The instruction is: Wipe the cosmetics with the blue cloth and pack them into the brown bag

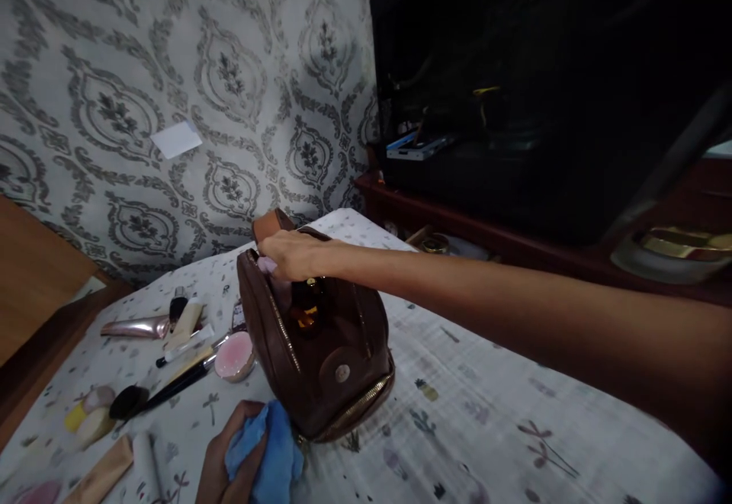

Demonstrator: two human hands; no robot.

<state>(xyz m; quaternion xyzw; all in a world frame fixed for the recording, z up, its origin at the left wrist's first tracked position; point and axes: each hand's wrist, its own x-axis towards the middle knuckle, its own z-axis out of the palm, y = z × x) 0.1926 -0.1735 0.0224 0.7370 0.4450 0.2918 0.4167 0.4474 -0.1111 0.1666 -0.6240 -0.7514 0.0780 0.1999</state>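
Observation:
A brown cosmetic bag [366, 336] stands unzipped on the patterned cloth. Its flap with a round metal snap faces me, and a dark bottle with an amber glint [307, 316] shows inside. Reaching in from the right, my right hand [294, 254] is closed on the bag's far upper edge, beside the tan strap [268, 223]. A small pale lilac patch shows at its fingertips; I cannot make out what it is. At the bag's near left corner, my left hand [232, 458] is closed around a crumpled blue cloth [280, 451].
Left of the bag lie a pink compact [234, 356], makeup brushes [177, 382], several tubes [134, 327] and small sponges [94, 426]. The patterned wall [229, 77] rises behind the table. At right stands a large black screen [515, 107] on a reddish-brown stand [400, 204].

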